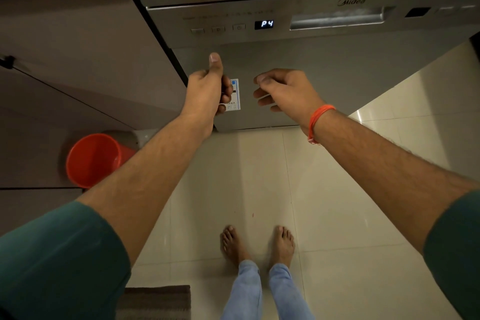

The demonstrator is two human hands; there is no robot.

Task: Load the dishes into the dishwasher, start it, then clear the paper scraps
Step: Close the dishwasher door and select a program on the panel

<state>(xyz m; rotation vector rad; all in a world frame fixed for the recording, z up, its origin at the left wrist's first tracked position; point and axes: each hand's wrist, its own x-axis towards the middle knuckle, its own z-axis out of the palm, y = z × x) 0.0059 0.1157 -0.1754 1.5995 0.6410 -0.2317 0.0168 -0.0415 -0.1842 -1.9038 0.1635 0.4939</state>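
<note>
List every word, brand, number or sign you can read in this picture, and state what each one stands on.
"P4": lit display on the dishwasher control panel.
"Midea": brand mark above the door handle.
Row of print above the buttons: too blurred to read.
Sticker on the door, partly behind the left hand: too small to read.

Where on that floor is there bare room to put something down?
Bare tile lies between the dishwasher and the bare feet, stretching right under the right arm. It is tighter on the left, where the orange bucket stands by the cabinet, and near the mat at the bottom.
</note>
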